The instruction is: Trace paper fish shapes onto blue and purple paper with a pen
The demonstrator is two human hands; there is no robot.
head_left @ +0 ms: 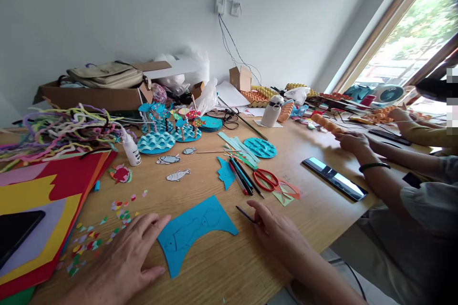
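My left hand lies flat and open on the wooden table, its fingers resting at the left edge of a blue paper sheet with a fish outline drawn on it. To the right of the sheet, my right hand is closed in a pinch on a thin black pencil, whose tip points back and left. Red-handled scissors and a few markers lie just beyond my right hand.
Coloured card sheets and paper scraps lie at left, with pipe cleaners and a glue bottle behind. Blue wave discs, paper fish, and a cardboard box stand further back. Another person's hands and a phone are at right.
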